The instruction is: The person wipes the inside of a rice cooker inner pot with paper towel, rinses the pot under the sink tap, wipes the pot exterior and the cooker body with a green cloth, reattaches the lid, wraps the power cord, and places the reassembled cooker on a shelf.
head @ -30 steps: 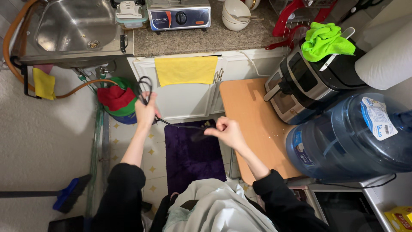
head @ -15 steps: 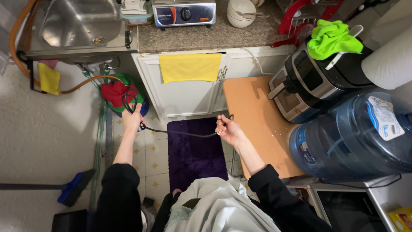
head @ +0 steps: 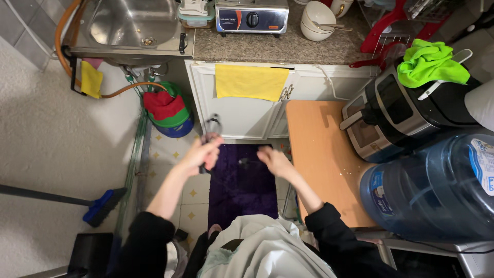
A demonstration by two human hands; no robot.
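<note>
My left hand (head: pixel 201 152) grips a looped black cord (head: pixel 212 125), its coils sticking up above the fingers. My right hand (head: pixel 274 160) is close by on the right, blurred, over the purple mat (head: pixel 242 195); the cord's free end seems to run to it, but I cannot make out the grip. Both hands hover in front of the white cabinet doors (head: pixel 242 116).
A yellow cloth (head: pixel 250 81) hangs on the cabinet. An orange table (head: pixel 316 154) holds a black air fryer (head: pixel 406 110) with a green cloth (head: pixel 429 63) and a blue water jug (head: pixel 437 190). Stacked bowls (head: pixel 169 109) sit under the sink (head: pixel 131 23). A broom (head: pixel 98 206) lies left.
My hands have come together: the left moved right with the coil and the right moved left, so the stretched length of cord between them is gone. The view shifted rightward.
</note>
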